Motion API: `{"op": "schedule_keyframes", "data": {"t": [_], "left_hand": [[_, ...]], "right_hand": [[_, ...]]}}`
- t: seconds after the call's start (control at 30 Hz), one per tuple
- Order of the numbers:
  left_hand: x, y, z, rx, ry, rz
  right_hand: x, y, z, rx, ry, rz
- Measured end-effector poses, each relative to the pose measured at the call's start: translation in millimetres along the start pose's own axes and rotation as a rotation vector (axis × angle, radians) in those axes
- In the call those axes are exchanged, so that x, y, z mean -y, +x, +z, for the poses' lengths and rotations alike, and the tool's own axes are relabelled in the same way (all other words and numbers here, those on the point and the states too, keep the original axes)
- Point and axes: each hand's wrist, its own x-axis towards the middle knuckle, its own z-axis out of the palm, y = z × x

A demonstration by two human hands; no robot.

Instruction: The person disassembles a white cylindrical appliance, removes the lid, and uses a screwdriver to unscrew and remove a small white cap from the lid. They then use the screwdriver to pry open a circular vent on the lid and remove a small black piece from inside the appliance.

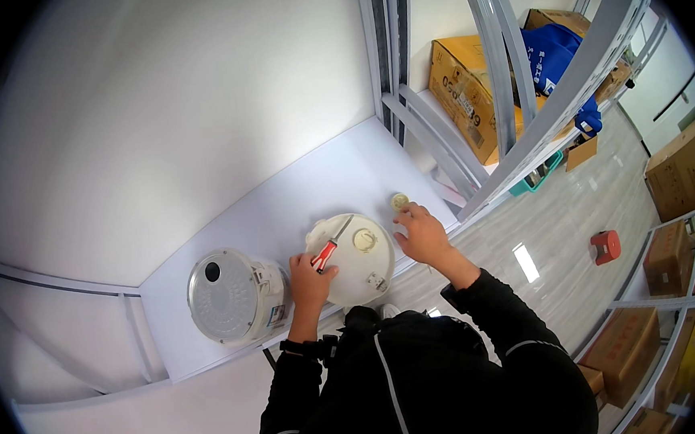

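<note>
My left hand point(310, 286) has its thumb and fingers round the handle end of a red-and-white screwdriver point(327, 249), whose metal shaft crosses a round cream lid point(359, 268). The lid carries a pale ring-shaped fitting and a small metal bracket. My right hand point(420, 234) is above the lid's right side, fingers apart and bent, just below a small round yellowish cap point(400, 201) on the white surface. To the left, a round cream appliance point(228, 298) with a grey disc top and a dark round hole sits on that surface.
The white shelf board point(274, 198) meets a wall behind. Metal uprights point(502, 61) hold boxes point(468, 96) and a blue bag point(550, 54). Below right are a teal crate point(546, 175), a red stool point(605, 247) on the floor, and another rack with cartons point(623, 351).
</note>
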Motion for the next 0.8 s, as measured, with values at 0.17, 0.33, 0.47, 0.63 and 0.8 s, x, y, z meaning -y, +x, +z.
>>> {"op": "schedule_keyframes", "data": {"t": [0.17, 0.33, 0.47, 0.63, 0.8], "left_hand": [[-3.9, 5.9, -1.5, -0.067, 0.077, 0.032], [-19.0, 4.6, -0.4, -0.171, 0.140, 0.167], [-49.7, -0.7, -15.7, -0.140, -0.029, 0.123], [-60.9, -3.9, -15.3, -0.352, 0.179, 0.369], [-63.0, -4.7, -6.0, -0.288, 0.199, 0.487]], "right_hand": [[35.2, 6.2, -10.5, 0.055, 0.130, -0.139], [51.2, -1.1, 1.5, 0.136, 0.178, -0.237], [62.5, 2.1, -2.7, 0.158, 0.122, -0.269], [67.2, 12.8, -4.3, 0.090, 0.132, -0.290], [75.6, 21.1, -0.8, 0.046, 0.025, -0.427]]}}
